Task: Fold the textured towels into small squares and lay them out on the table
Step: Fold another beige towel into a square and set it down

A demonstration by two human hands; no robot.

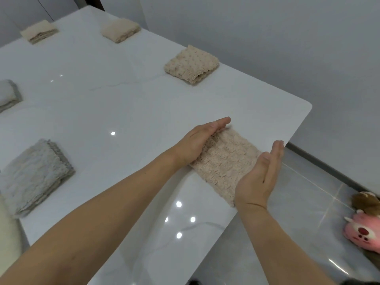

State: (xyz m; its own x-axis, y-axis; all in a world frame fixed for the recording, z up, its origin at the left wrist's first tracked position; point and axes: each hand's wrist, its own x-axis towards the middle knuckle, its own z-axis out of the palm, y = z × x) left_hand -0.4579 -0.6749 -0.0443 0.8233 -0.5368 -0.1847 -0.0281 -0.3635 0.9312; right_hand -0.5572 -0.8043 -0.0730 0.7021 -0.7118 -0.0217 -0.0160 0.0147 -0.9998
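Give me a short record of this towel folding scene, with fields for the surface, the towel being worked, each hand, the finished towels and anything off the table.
surface: glossy white table
towel in work: beige textured folded towel, near the table's right edge
left hand: flat, fingers straight, against the towel's left side
right hand: flat, fingers straight, at the towel's right side
finished beige squares: three
grey folded towels: two
off the table: pink plush toy on the floor

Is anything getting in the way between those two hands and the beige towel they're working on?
Nothing visible does. The left hand rests flat against one side of the beige towel, and the right hand stands open at its other side, at the table edge. The other folded towels lie well apart from it.
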